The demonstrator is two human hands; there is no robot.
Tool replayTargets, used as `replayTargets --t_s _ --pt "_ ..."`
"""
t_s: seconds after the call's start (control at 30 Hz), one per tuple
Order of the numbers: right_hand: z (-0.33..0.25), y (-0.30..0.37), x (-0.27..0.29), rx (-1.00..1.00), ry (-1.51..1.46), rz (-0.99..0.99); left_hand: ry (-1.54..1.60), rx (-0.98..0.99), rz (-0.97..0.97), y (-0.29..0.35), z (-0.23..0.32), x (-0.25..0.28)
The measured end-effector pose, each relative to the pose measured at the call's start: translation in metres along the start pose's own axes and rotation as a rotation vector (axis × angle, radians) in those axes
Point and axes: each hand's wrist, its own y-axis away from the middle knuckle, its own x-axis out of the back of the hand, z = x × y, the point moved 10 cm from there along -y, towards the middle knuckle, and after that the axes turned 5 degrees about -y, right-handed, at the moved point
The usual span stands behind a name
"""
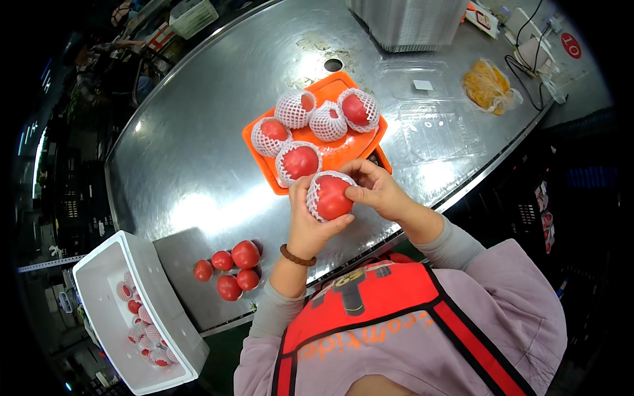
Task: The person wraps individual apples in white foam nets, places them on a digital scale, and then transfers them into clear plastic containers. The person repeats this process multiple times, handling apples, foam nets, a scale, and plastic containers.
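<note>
Between my two hands is a large red tomato (334,198), partly sleeved in a white foam net (316,198). My left hand (306,221) curls round its left and lower side. On its right, the thumb and fingers of my right hand (380,190) press against the tomato and the net's edge. Just beyond my hands lies an orange tray (350,150). Several tomatoes in white foam nets rest in it, one of them (300,162) close to my left fingertips. To the left, several bare tomatoes (246,255) sit in a group on the steel table (198,165).
A white foam box (178,317) with netted tomatoes stands at the table's left end. Stacked clear plastic containers (413,23) rise at the far side. Clear lids (429,132), a bag of yellow bands (490,86) and a cabled device (533,53) lie at the right.
</note>
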Motion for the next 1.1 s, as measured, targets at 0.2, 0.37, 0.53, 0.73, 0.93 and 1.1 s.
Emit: replayTargets --t_s 0.2,0.37,0.53,0.73,0.93,1.1 --pt "-0.026 0.011 0.023 0.315 0.443 0.269 -0.125 0.029 -0.031 -0.009 0.023 -0.002" --pt "-0.068 0.026 -0.009 0.695 0.981 0.282 -0.228 -0.089 -0.046 -0.027 0.043 -0.018" --pt "-0.077 0.026 0.003 0.691 0.957 0.21 -0.498 -0.259 0.017 -0.054 0.066 -0.026" --pt "-0.124 -0.051 0.005 0.856 1.492 0.015 -0.937 -0.217 -0.072 -0.082 0.063 -0.052" --pt "-0.062 -0.13 -0.001 0.301 1.992 -0.469 -0.96 -0.224 -0.062 -0.078 0.052 -0.065" --pt "-0.053 -0.125 -0.004 0.27 2.047 -0.548 -0.836 -0.276 -0.004 -0.065 0.042 -0.049"
